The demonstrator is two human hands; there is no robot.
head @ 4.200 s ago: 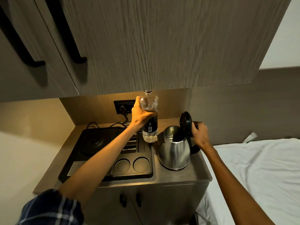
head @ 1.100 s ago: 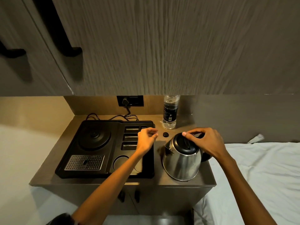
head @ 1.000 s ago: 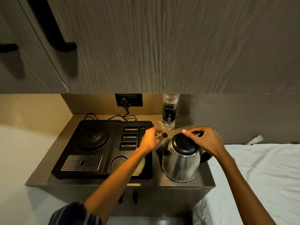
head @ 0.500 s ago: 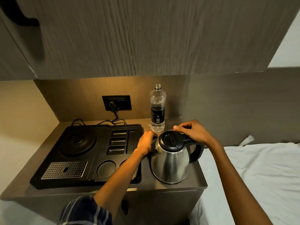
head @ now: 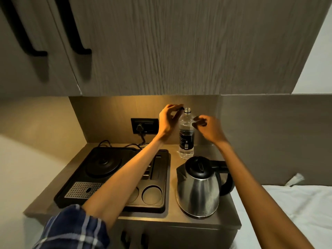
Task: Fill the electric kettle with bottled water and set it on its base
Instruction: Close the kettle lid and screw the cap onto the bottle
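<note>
Both hands rose from the kettle [head: 198, 187]: left hand [head: 168, 121] pinching the cap [head: 181, 109], right hand [head: 209, 129] loosely curled, empty, flanking the bottle [head: 186, 135].

The countertop [head: 206, 219] carries a black tray [head: 159, 178], kettle [head: 198, 193] (lid closed) and water bottle [head: 186, 139].

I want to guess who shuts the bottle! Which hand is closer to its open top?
Left. The left hand is right beside the bottle top, pinching something small and dark. The right hand is lower, beside its shoulder.

Hands [head: 186, 123] beside uncapped bottle [head: 186, 137]
</note>
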